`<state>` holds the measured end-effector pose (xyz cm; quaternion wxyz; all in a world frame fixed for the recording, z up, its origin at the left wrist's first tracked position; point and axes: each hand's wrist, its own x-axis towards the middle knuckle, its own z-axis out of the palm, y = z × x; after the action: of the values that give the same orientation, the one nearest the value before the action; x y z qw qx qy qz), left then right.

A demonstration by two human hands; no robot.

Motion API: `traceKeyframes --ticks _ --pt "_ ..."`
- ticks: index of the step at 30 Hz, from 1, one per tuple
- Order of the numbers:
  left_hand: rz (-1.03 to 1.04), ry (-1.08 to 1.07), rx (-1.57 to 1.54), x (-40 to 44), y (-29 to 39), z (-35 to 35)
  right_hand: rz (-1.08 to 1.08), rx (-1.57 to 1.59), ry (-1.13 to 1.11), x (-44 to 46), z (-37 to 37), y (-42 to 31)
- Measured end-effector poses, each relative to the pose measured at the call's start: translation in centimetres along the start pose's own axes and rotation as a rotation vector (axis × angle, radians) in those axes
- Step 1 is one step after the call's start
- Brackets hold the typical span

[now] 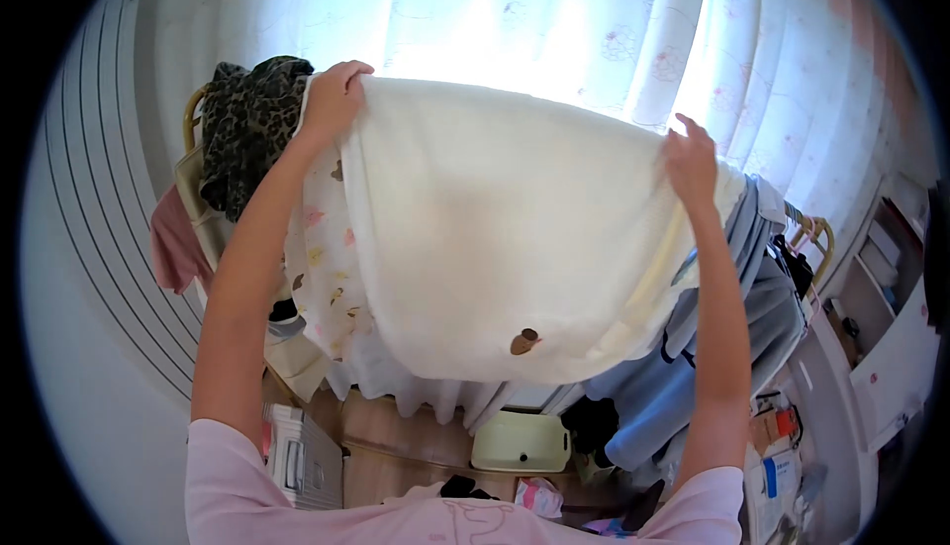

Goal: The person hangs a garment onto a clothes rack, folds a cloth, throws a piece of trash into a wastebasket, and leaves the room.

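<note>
A large cream blanket (534, 218) hangs stretched between my hands, with a small brown motif near its lower edge. At its upper left corner, my left hand (338, 101) is closed on the edge. My right hand (691, 159) grips the upper right edge, one fingertip raised; part of its grip is hidden. Behind the blanket on the left hangs a white cloth with coloured prints (322, 238). A leopard-print garment (252, 124) lies over the rack beside my left hand. Blue-grey clothes (683, 367) hang below and right of my right hand.
The drying rack's gold-coloured end (821, 238) shows at right. Sheer curtains (554, 20) cover the bright window behind. A ribbed white panel (109, 189) stands at left. Below are a pale yellow bin (522, 443), a white case (302, 461) and a pink packet (539, 495). Shelves (881, 258) stand at right.
</note>
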<state>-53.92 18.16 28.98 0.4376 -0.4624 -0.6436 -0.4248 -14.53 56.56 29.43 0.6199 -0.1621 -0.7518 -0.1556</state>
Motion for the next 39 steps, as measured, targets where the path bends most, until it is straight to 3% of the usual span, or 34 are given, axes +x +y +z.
traceKeyframes --ticks 2,4,7,9,12,15,18,21,25,28,31,33,36,39 --pt "-0.201 -0.127 -0.118 0.2 1.1 -0.3 -0.106 0.037 -0.033 -0.6 -0.1 -4.0" --pt "-0.137 -0.081 -0.075 0.2 0.8 0.6 -0.165 -0.005 -0.232 -1.4 1.8 -7.2" --pt "-0.075 -0.152 0.074 0.1 1.8 1.0 -0.142 -0.043 -0.132 -2.0 4.1 -11.6" --pt "0.002 -0.145 0.165 0.0 1.9 2.4 -0.117 -0.009 -0.190 -1.2 4.1 -13.4" --pt "0.097 -0.065 0.468 -0.7 6.7 3.3 -0.107 0.113 -0.210 -0.9 4.3 -14.0" --pt "0.318 -0.030 0.474 -0.4 12.2 5.0 -0.113 0.235 -0.139 -0.9 4.6 -13.5" --pt "0.179 -0.369 0.337 -0.5 15.6 7.9 -0.001 0.381 -0.203 0.2 4.1 -12.6" --pt "0.262 -0.236 0.304 -1.8 15.3 8.8 0.100 0.430 -0.218 1.0 4.4 -12.6" --pt "0.324 -0.216 0.227 -2.0 14.7 8.4 0.196 0.578 -0.198 1.3 4.3 -12.0" --pt "0.361 -0.141 0.147 -2.5 14.0 8.0 0.150 0.645 -0.139 1.1 4.5 -11.3" --pt "0.390 0.033 0.026 -3.7 12.4 6.9 0.105 0.572 -0.241 1.1 4.2 -11.1" --pt "0.319 0.164 0.155 -5.8 9.7 4.9 0.092 0.574 -0.214 0.9 4.4 -11.3" --pt "0.151 0.368 0.375 -8.5 7.8 1.4 0.083 0.324 -0.244 0.8 3.6 -13.4" --pt "-0.114 0.459 0.553 -9.0 5.6 0.2 -0.225 0.311 0.069 -0.3 6.0 -18.4"
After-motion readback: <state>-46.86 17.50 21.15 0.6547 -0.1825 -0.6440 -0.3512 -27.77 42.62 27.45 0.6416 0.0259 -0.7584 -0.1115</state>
